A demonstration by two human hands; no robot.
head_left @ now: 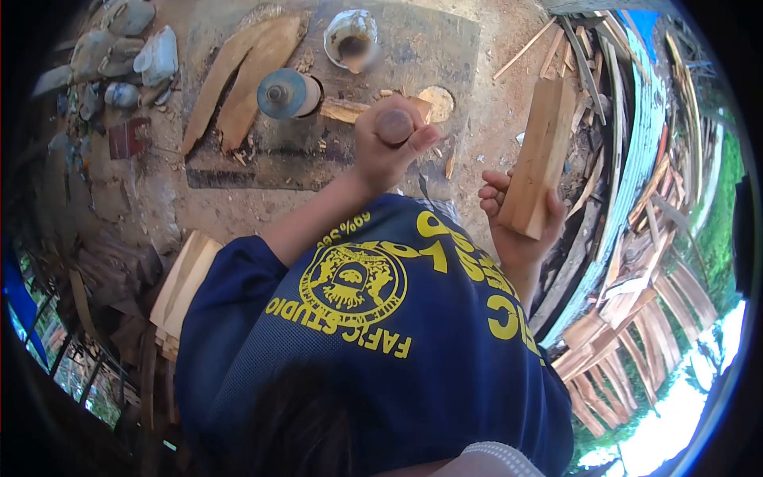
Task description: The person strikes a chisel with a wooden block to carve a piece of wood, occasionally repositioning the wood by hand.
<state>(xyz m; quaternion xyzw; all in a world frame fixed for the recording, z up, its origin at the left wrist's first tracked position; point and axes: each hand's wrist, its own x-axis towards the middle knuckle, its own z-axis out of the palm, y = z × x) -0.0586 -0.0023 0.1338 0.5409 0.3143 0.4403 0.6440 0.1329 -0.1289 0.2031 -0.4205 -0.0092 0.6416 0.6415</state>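
My left hand [385,151] is closed around an upright round wooden handle [394,126], whose end faces up at me. What lies below the handle is mostly hidden by the hand. A strip of wood [343,110] shows just left of that hand, and a pale round patch [436,104] is to its right. In my right hand [524,230] is a long, squared wooden block [540,159], with fingers on its left side and the thumb on its right. The block slants up and away, apart from the left hand.
On the dark work board [262,171] stand a blue-topped cylinder [286,94] and a white container [350,38], beside flat wood pieces [258,83]. Wood offcuts and a pale green corrugated sheet [628,183] lie right. A white jug [156,57] is far left; planks [187,282] lie near my left elbow.
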